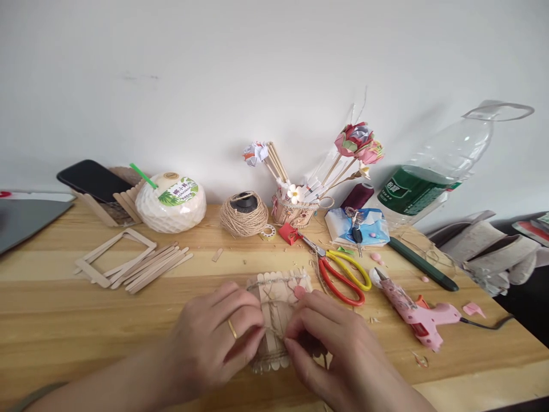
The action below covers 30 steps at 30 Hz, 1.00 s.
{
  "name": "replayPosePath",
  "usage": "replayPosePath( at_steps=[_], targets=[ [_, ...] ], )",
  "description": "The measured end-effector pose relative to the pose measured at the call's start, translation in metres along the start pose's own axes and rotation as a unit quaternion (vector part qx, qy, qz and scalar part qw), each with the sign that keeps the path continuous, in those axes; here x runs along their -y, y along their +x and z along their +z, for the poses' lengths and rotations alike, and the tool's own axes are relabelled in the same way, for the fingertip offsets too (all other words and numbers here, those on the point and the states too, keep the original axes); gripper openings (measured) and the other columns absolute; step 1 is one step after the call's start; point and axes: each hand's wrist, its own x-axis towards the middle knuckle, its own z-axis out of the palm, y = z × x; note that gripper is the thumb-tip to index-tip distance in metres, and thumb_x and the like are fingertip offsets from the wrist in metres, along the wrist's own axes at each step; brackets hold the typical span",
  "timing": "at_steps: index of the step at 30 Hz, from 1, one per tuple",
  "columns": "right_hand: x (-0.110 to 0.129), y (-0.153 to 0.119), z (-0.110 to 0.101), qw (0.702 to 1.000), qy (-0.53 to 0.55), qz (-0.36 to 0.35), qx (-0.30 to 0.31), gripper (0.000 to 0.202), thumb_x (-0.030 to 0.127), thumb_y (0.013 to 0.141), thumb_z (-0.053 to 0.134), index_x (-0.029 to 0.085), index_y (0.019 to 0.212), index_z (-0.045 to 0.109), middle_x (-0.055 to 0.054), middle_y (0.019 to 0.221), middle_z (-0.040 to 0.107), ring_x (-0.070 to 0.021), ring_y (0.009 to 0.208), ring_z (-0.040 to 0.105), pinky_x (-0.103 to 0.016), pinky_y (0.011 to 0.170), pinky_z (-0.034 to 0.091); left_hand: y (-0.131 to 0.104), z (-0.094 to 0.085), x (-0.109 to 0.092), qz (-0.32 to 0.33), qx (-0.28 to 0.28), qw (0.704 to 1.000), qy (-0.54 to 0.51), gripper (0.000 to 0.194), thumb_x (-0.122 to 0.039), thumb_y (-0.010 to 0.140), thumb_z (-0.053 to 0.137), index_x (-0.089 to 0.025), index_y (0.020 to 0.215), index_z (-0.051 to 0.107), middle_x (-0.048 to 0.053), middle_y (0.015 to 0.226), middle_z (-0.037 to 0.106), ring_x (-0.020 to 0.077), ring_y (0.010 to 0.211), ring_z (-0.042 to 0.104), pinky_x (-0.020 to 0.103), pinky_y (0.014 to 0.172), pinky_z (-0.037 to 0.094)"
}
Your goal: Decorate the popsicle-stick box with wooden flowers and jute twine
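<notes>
A small craft piece made of wooden craft sticks (269,361) lies on the table in front of me, with twine along its top and bottom edges and a pink heart (299,292) near its upper right. Over its middle, a thin strand of twine (275,333) runs between my fingertips. My left hand (217,335), with a gold ring, is closed in a pinch at the strand's left side. Opposite it, my right hand (332,337) pinches the strand's right side. Both hands cover parts of the piece.
Scissors (338,274) and a pink glue gun (416,312) lie to the right. Loose craft sticks (154,269) and a stick frame (115,257) are left. Behind stand a twine ball (244,220), a coconut (171,209), a flower holder (295,212) and a large bottle (433,166).
</notes>
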Motion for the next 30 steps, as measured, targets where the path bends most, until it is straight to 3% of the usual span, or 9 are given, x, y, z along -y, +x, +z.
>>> replayPosePath(
  at_steps=[10, 22, 30],
  targets=[
    [-0.002, 0.001, 0.004, 0.999, -0.038, -0.011, -0.007, 0.017, 0.009, 0.079, 0.045, 0.018, 0.067, 0.052, -0.001, 0.067, 0.055, -0.0126, 0.061, 0.052, -0.022, 0.053, 0.04, 0.004, -0.006, -0.003, -0.046, 0.015, 0.999, -0.014, 0.014, -0.01, 0.087, 0.048, -0.016, 0.082, 0.059, 0.0, 0.065, 0.058, 0.0123, 0.062, 0.046, 0.023, 0.057, 0.042],
    [-0.002, -0.002, -0.004, 0.998, -0.033, -0.057, -0.008, 0.018, 0.011, 0.085, 0.048, 0.018, 0.085, 0.064, -0.004, 0.074, 0.062, -0.0139, 0.068, 0.059, -0.022, 0.058, 0.047, 0.005, 0.0, -0.001, -0.007, -0.025, 0.998, 0.062, 0.024, -0.009, 0.088, 0.043, -0.018, 0.085, 0.065, 0.001, 0.074, 0.062, 0.0126, 0.069, 0.05, 0.022, 0.06, 0.045],
    [0.003, -0.004, -0.007, 0.998, -0.031, -0.049, -0.014, 0.02, 0.009, 0.085, 0.046, 0.019, 0.087, 0.063, -0.006, 0.078, 0.064, -0.0158, 0.071, 0.059, -0.026, 0.063, 0.05, 0.005, -0.004, -0.003, 0.039, -0.006, 0.996, 0.078, 0.023, -0.011, 0.089, 0.042, -0.014, 0.088, 0.064, 0.004, 0.079, 0.066, 0.0136, 0.072, 0.053, 0.023, 0.062, 0.05]
  ],
)
